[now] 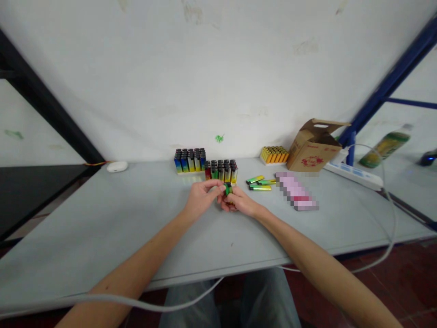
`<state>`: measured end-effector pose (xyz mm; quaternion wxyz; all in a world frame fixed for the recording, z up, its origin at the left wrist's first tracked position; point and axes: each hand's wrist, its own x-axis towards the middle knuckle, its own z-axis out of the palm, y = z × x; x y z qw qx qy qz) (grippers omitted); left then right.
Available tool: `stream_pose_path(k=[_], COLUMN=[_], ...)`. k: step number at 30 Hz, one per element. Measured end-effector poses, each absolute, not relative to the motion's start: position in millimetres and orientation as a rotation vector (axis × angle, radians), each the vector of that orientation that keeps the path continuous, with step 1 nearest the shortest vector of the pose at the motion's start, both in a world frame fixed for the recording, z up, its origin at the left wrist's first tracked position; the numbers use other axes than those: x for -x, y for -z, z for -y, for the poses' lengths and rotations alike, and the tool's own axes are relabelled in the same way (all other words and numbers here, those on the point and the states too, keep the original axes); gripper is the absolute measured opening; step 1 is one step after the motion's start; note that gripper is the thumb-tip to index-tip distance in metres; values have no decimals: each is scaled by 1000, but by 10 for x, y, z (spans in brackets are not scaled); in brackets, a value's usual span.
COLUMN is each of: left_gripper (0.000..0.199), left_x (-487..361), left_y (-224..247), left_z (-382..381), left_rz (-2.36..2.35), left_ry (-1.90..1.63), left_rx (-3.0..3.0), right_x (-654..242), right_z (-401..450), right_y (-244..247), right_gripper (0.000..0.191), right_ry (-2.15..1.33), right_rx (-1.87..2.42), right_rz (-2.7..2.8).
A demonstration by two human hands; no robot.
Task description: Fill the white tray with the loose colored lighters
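Note:
Both hands meet near the table's middle. My right hand (236, 200) is wrapped round green lighters (228, 188), whose exact number I cannot make out. The fingertips of my left hand (204, 195) pinch at the left side of the same lighters. Just behind the hands stands a group of upright lighters (221, 171) with black tops, in red, green and clear-yellow colours. Further back on the left, blue and yellow lighters (190, 161) stand in rows in a pale tray. Right of the hands lie several loose green-yellow lighters (260, 187).
At the back right are a block of yellow-orange cylinders (274, 155), an open cardboard box (310, 148) and a white power strip (355, 176). A blurred pink item (297, 191) lies in front. A white case (117, 166) sits back left. A white cable (164, 309) crosses the foreground.

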<state>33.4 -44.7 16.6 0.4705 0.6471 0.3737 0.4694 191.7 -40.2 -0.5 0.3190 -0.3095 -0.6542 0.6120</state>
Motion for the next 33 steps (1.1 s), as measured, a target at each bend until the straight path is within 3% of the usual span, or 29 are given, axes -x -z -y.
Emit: stream_pose_path(k=[10,18,27,33], left_gripper=[23,35,40,41], left_x=[-351,-364,-263,-269], left_y=[-187,-181,-251,-256], left_z=[449,385,365,383], left_rz=[-894,-1008,-1038,-1078], left_ry=[-1172,-1363,-1379,-1338], left_rx=[-1519,-1435,-1361,-1385], right_x=[-1907,-2039,-2243,-2266], right_z=[397,371,431,422], right_y=[3,-99,-261,-303], right_gripper=[13,4,27,61], right_ry=[-1641,-2149,-2266,-2254], right_rx=[825,383,145,220], right_rz=[1668,1141,1019,962])
